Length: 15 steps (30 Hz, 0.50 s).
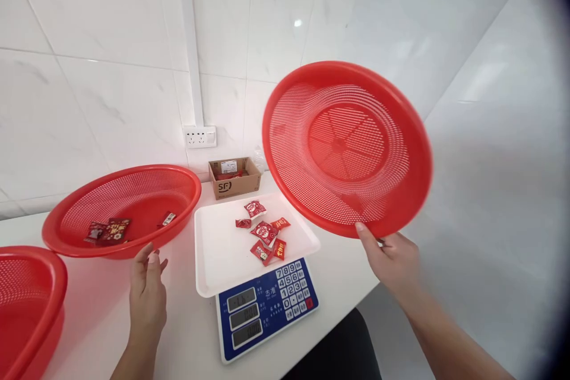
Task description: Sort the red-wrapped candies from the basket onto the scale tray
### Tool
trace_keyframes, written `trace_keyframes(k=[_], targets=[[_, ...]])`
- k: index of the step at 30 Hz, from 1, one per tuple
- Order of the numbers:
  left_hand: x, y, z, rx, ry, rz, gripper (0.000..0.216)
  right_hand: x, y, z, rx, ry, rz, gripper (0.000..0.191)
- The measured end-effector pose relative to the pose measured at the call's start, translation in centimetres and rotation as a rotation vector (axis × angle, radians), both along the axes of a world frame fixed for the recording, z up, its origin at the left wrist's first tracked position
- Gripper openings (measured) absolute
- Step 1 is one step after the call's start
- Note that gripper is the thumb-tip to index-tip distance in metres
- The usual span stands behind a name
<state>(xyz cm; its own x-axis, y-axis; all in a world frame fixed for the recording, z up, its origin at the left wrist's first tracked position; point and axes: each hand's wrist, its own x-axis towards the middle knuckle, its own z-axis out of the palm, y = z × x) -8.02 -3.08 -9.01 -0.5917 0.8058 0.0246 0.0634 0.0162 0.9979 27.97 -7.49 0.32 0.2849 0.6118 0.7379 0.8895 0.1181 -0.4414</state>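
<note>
My right hand grips the rim of a red plastic colander, raised and tilted so its bare inside faces me. My left hand hovers over the table by the near rim of another red colander; its fingers are partly bent and apart, with nothing in them. Inside that colander lie a few wrapped snack packets. Between my hands, a digital scale carries a white tray. Several small red snack packets are heaped toward the tray's right side.
A third red colander is cut off at the lower left. Behind the tray stands an open cardboard box with red packets in it. A wall socket is on the tiled wall. The white table ends at the right.
</note>
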Motion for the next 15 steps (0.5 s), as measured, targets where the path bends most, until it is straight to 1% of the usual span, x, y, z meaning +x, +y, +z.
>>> trace_keyframes(k=[3,5,6,8,12,15], targets=[[0.2,-0.2,0.3,-0.021,0.007,-0.005,0.048,1.7,-1.0,-0.5,-0.029,0.155,-0.105,0.048],[0.3,-0.1,0.3,-0.015,0.001,-0.008,0.049,2.9,-1.6,-1.1,-0.057,0.306,-0.159,0.044],[0.3,-0.1,0.3,-0.009,-0.002,-0.012,0.049,3.4,-1.8,-1.4,-0.061,0.4,-0.162,0.04],[0.3,0.0,0.1,0.013,-0.005,-0.019,0.05,4.2,-2.2,-2.2,-0.042,0.618,-0.107,0.033],[0.2,0.2,-0.2,0.065,-0.01,-0.023,0.048,5.1,-2.9,-3.9,0.037,1.012,0.08,0.027],[0.3,0.2,-0.3,0.073,-0.01,-0.022,0.047,5.3,-3.8,-5.2,0.077,1.199,0.103,0.025]])
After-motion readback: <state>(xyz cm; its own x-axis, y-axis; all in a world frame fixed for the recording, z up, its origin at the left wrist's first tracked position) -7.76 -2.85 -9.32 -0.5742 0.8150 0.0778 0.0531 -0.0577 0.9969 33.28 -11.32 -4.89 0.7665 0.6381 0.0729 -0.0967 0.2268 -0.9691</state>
